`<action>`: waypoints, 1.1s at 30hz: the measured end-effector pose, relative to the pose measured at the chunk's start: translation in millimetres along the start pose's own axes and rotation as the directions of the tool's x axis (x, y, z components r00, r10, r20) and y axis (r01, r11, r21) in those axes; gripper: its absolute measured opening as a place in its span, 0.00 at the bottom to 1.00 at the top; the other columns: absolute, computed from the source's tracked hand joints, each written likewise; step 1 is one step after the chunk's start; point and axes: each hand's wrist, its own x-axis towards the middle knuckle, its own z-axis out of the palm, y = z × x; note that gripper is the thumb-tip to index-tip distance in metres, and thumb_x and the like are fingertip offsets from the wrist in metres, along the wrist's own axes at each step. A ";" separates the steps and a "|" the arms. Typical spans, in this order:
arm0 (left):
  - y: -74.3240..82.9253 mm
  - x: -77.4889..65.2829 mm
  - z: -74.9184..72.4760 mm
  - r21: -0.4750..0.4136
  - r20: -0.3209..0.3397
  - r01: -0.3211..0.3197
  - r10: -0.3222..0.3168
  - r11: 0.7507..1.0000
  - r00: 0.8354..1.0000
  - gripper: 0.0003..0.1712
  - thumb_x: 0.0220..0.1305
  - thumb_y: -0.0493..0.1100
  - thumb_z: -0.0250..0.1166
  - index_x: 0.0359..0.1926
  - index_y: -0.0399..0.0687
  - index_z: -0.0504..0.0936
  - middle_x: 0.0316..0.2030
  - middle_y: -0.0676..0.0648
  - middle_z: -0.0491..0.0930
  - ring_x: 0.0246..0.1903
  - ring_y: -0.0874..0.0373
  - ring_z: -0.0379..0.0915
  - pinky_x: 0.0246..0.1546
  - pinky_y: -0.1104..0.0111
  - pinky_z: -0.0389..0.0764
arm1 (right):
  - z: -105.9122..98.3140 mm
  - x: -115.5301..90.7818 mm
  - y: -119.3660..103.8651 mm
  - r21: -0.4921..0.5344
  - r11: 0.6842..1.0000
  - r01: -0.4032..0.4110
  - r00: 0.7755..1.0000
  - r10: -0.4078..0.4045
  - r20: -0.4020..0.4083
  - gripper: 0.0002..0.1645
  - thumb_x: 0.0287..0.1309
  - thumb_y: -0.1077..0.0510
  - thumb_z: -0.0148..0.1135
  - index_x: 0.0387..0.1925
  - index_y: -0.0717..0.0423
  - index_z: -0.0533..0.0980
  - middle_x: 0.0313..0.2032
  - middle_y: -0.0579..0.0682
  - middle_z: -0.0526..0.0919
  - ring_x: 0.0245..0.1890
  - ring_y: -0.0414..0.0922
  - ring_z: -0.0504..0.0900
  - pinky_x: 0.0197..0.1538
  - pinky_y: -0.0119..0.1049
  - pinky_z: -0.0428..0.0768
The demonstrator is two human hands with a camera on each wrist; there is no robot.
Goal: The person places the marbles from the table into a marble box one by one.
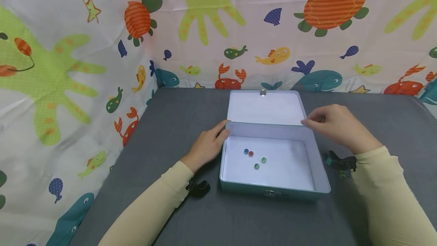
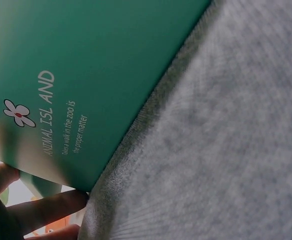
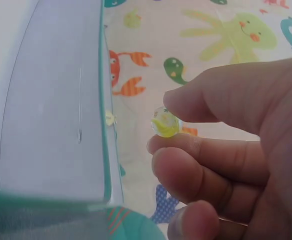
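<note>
A green tin box with a white inside lies on the table, its lid laid back behind it. Several marbles sit on its floor: a blue marble, a red marble and green marbles. My left hand holds the back left corner of the box, thumb at the rim; in the left wrist view its fingers reach round that corner. Beyond the right rim, my right hand pinches a clear marble with a yellow swirl between thumb and forefinger.
Right of the box, a few green marbles lie on the grey tabletop, partly hidden by the right wrist's black camera strap. A sea-animal cloth hangs along the back and left of the table.
</note>
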 end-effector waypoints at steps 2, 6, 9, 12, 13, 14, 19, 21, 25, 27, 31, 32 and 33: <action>0.6 0.2 -0.6 0.005 0.003 0.003 -0.003 1.000 1.000 0.34 0.81 0.67 0.45 0.80 0.67 0.65 0.71 0.49 0.75 0.68 0.50 0.75 0.69 0.48 0.73 | 2.1 2.8 -5.4 0.006 1.000 0.005 1.000 -0.005 0.003 0.22 0.69 0.47 0.69 0.46 0.63 0.88 0.35 0.52 0.89 0.35 0.49 0.80 0.36 0.40 0.81; 1.4 -0.2 -1.3 0.006 0.008 0.008 -0.008 1.000 1.000 0.33 0.81 0.66 0.46 0.80 0.67 0.65 0.70 0.48 0.76 0.67 0.49 0.75 0.68 0.48 0.73 | 9.4 8.2 -15.8 0.004 1.000 0.027 1.000 -0.027 0.009 0.19 0.67 0.49 0.70 0.45 0.62 0.88 0.34 0.51 0.89 0.34 0.48 0.80 0.36 0.39 0.81; 1.7 -0.5 -2.0 0.007 0.006 0.005 -0.005 1.000 1.000 0.33 0.82 0.65 0.46 0.80 0.66 0.65 0.70 0.48 0.76 0.67 0.49 0.76 0.68 0.47 0.73 | 15.2 12.8 -22.9 -0.003 0.998 0.058 0.998 -0.058 0.012 0.18 0.66 0.49 0.70 0.44 0.61 0.89 0.34 0.50 0.89 0.33 0.48 0.79 0.34 0.39 0.80; 1.4 0.1 -2.2 0.008 0.004 0.008 -0.008 1.000 1.000 0.33 0.81 0.66 0.46 0.81 0.67 0.64 0.70 0.49 0.76 0.67 0.50 0.75 0.68 0.48 0.73 | 22.1 16.6 -30.5 -0.006 0.996 0.084 0.996 -0.084 0.019 0.16 0.66 0.50 0.71 0.42 0.60 0.89 0.33 0.49 0.88 0.32 0.47 0.78 0.33 0.40 0.78; 1.0 0.3 -2.1 0.009 0.006 0.009 -0.009 1.000 1.000 0.33 0.81 0.66 0.46 0.81 0.67 0.64 0.70 0.49 0.76 0.67 0.50 0.75 0.68 0.48 0.74 | 24.8 17.6 -32.8 -0.003 0.996 0.088 0.996 -0.088 0.026 0.16 0.66 0.50 0.71 0.42 0.59 0.89 0.33 0.48 0.88 0.32 0.47 0.78 0.34 0.40 0.78; 0.5 0.5 -1.9 0.009 0.008 0.011 -0.011 1.000 1.000 0.33 0.81 0.67 0.46 0.81 0.68 0.64 0.70 0.49 0.76 0.67 0.50 0.76 0.68 0.48 0.74 | 27.9 18.2 -35.1 0.000 0.996 0.089 0.995 -0.089 0.034 0.15 0.65 0.50 0.71 0.42 0.59 0.89 0.33 0.48 0.88 0.33 0.47 0.79 0.34 0.40 0.79; -1.4 1.4 -1.4 0.017 0.014 0.025 -0.025 1.000 1.000 0.35 0.80 0.69 0.43 0.81 0.68 0.64 0.69 0.49 0.77 0.65 0.50 0.78 0.65 0.48 0.76 | 43.0 22.0 -42.0 0.017 0.994 0.107 0.991 -0.108 0.084 0.12 0.65 0.53 0.72 0.40 0.57 0.89 0.33 0.47 0.89 0.34 0.46 0.81 0.37 0.40 0.81; -1.7 1.5 -1.5 0.020 0.013 0.030 -0.030 0.999 0.999 0.35 0.80 0.69 0.43 0.81 0.69 0.64 0.70 0.49 0.77 0.65 0.50 0.77 0.65 0.48 0.76 | 47.4 23.7 -42.8 0.020 0.992 0.126 0.988 -0.127 0.089 0.10 0.64 0.54 0.72 0.39 0.57 0.90 0.32 0.47 0.89 0.33 0.46 0.81 0.37 0.40 0.81; -0.8 1.6 -2.6 0.018 0.014 0.028 -0.029 0.999 0.999 0.35 0.80 0.69 0.43 0.81 0.69 0.64 0.70 0.49 0.77 0.65 0.50 0.77 0.65 0.49 0.76 | 52.2 26.0 -41.0 0.046 0.987 0.154 0.983 -0.158 0.097 0.08 0.63 0.55 0.73 0.38 0.55 0.90 0.31 0.45 0.88 0.32 0.45 0.80 0.36 0.40 0.80; -0.3 1.6 -2.9 0.019 0.015 0.026 -0.026 0.999 1.000 0.35 0.80 0.69 0.43 0.81 0.69 0.64 0.69 0.48 0.77 0.65 0.50 0.78 0.65 0.48 0.76 | 54.1 27.1 -39.7 0.065 0.983 0.172 0.978 -0.178 0.108 0.07 0.63 0.55 0.74 0.38 0.55 0.90 0.31 0.45 0.88 0.32 0.45 0.80 0.36 0.40 0.80; -0.7 1.4 -2.6 0.024 0.018 0.024 -0.024 0.999 1.000 0.34 0.80 0.69 0.43 0.80 0.69 0.65 0.68 0.48 0.78 0.63 0.49 0.79 0.64 0.48 0.77 | 58.3 28.6 -39.3 0.114 0.976 0.184 0.968 -0.200 0.153 0.07 0.63 0.55 0.74 0.38 0.54 0.90 0.31 0.45 0.89 0.31 0.44 0.79 0.35 0.39 0.79; -0.6 1.4 -2.6 0.024 0.018 0.024 -0.024 0.999 1.000 0.34 0.80 0.69 0.42 0.80 0.69 0.65 0.68 0.47 0.78 0.63 0.49 0.79 0.64 0.48 0.77 | 59.2 28.9 -39.7 0.123 0.974 0.190 0.964 -0.209 0.163 0.07 0.63 0.55 0.74 0.38 0.54 0.90 0.31 0.45 0.89 0.31 0.44 0.79 0.34 0.39 0.79; -0.9 1.5 -2.5 0.025 0.018 0.024 -0.025 0.999 1.000 0.34 0.80 0.69 0.43 0.80 0.69 0.65 0.69 0.48 0.78 0.63 0.49 0.79 0.64 0.48 0.77 | 60.0 29.2 -40.4 0.131 0.973 0.191 0.962 -0.212 0.172 0.07 0.63 0.55 0.74 0.39 0.54 0.90 0.31 0.45 0.89 0.31 0.44 0.79 0.34 0.39 0.79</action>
